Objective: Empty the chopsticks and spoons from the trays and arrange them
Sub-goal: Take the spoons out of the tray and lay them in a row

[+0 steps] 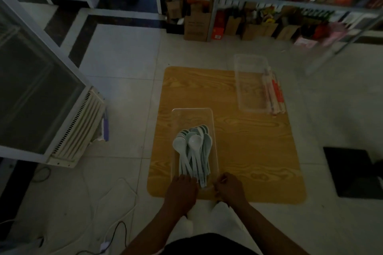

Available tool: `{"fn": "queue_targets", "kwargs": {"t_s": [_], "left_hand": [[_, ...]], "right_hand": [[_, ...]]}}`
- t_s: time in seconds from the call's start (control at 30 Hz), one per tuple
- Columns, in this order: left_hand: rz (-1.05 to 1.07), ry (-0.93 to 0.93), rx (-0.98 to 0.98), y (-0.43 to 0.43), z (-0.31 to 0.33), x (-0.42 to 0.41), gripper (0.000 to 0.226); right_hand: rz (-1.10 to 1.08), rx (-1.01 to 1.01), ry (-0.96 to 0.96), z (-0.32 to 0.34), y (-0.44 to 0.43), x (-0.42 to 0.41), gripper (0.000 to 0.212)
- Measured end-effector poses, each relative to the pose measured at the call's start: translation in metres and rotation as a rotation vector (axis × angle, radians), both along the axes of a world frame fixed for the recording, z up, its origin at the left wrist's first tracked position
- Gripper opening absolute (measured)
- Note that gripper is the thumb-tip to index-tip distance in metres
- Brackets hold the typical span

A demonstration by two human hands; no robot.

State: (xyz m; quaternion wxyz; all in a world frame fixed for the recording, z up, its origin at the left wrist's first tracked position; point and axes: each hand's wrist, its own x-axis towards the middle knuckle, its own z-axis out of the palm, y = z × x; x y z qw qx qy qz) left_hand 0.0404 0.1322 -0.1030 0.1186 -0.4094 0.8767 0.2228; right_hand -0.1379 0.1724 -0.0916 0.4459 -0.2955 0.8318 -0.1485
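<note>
A clear plastic tray [207, 113] lies on a wood-grain mat [248, 141] on the floor, holding a pile of several pale green spoons [194, 151], bowls pointing away from me. My left hand [182, 190] is at the tray's near left corner, fingers curled over the spoon handles' ends. My right hand [229, 189] is at the near right corner with curled fingers; whether it grips the tray rim is unclear. A second clear tray [251, 62] sits empty at the mat's far right, with wrapped chopsticks [274, 93] lying beside it on the right.
A glass-fronted cooler [41, 93] stands at the left. Shelves with boxes and bags [290, 6] line the back wall. A black mat [352, 174] lies at the right. Cables [112, 232] trail on the tiled floor near my left.
</note>
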Motion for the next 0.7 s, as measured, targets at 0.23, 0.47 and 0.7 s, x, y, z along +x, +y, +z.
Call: {"fn": "queue_targets", "kwargs": {"t_s": [0.23, 0.47, 0.7], "left_hand": [[0.172, 0.031, -0.149, -0.005, 0.006, 0.016, 0.035], [0.733, 0.114, 0.031, -0.03, 0.027, 0.024, 0.058], [0.892, 0.296, 0.122, -0.027, 0.024, 0.006, 0.041]], "right_hand": [[-0.128, 0.034, 0.006, 0.003, 0.02, 0.011, 0.012], [0.079, -0.217, 0.315, 0.025, -0.007, 0.024, 0.027], [0.242, -0.16, 0.252, 0.011, -0.049, 0.051, 0.03]]}}
